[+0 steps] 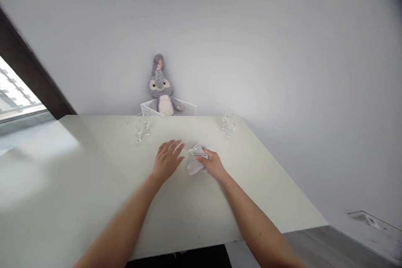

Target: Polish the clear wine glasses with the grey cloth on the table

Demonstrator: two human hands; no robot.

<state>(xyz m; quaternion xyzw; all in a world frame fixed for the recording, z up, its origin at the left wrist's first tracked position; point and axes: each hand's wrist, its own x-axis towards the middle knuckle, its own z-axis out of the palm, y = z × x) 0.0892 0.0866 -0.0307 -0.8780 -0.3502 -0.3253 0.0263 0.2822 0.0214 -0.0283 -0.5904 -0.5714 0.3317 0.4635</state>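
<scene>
The right hand (214, 165) gripped a pale cloth (195, 167) against a clear stemmed glass (192, 150), above the middle of the counter (266, 184). The fingers of the left hand (166, 161) were released and spread beside the stem; whether they touched it, I could not tell. For good handling, a light grip on the bowl and a steady support near the foot were advisable, because the thin stem could break. The glass's long axis ran roughly sideways, with its stem towards the left hand.
</scene>
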